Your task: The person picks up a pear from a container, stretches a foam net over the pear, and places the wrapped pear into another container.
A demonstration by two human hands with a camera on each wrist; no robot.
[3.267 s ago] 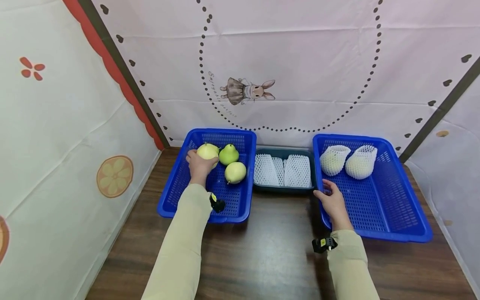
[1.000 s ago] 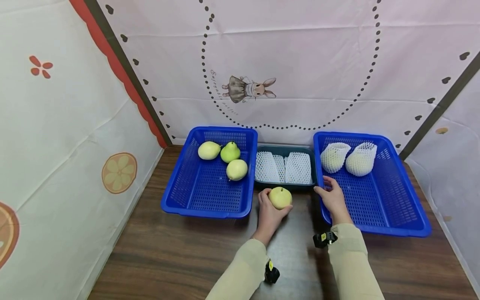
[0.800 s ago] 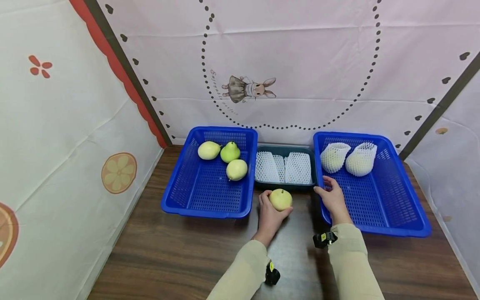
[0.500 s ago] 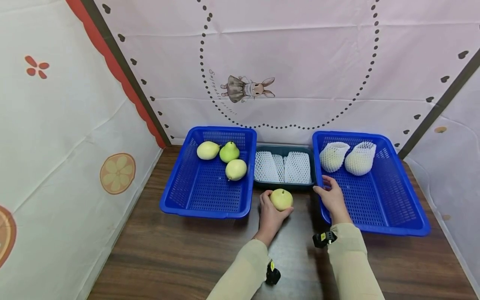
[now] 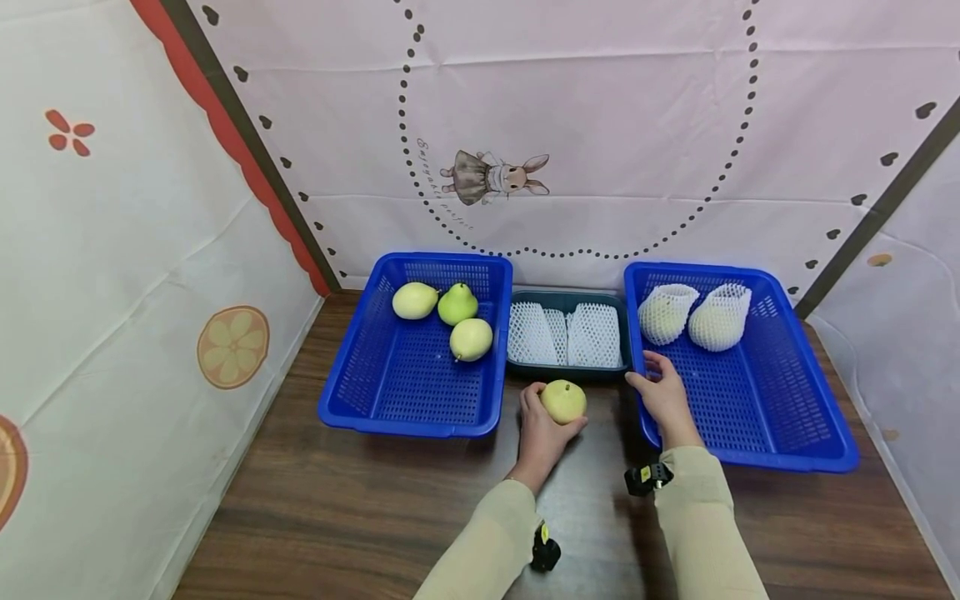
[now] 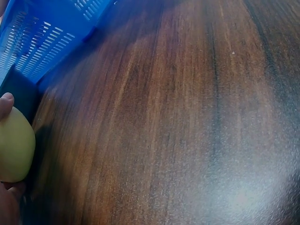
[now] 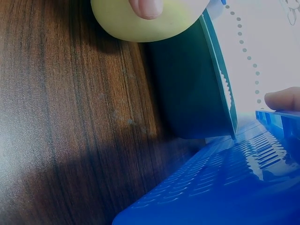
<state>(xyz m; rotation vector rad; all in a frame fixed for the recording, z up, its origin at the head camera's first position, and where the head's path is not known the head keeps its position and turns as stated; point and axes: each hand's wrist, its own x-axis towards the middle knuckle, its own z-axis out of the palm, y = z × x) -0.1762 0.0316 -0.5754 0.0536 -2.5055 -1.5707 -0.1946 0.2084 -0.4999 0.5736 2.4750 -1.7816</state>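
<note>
In the head view, my left hand [image 5: 542, 433] grips a round pale-yellow pear [image 5: 564, 402] just in front of the dark green tray [image 5: 566, 372]. Its thumb is on the near side and its fingers are on the left. The same pear [image 6: 16, 147] shows at the left edge of the left wrist view. My right hand [image 5: 667, 402] holds the left rim of the right blue basket [image 5: 750, 400], fingers over the rim and thumb outside. That thumb [image 7: 283, 99] appears above the rim in the right wrist view. Two pears in white foam nets [image 5: 666, 315] lie at that basket's back.
The left blue basket [image 5: 412, 429] contains a yellow pear [image 5: 415, 301], a green pear [image 5: 457, 305] and another yellow pear [image 5: 471, 340]. White foam net sleeves [image 5: 594, 335] lie flat in the green tray between the baskets. A patterned cloth wall stands behind the wooden table [image 5: 360, 500].
My left hand has lifted a pear out of the left basket and carried it right and nearer, in front of the tray. Over the last second it barely moves. The right hand stays at the rim.
</note>
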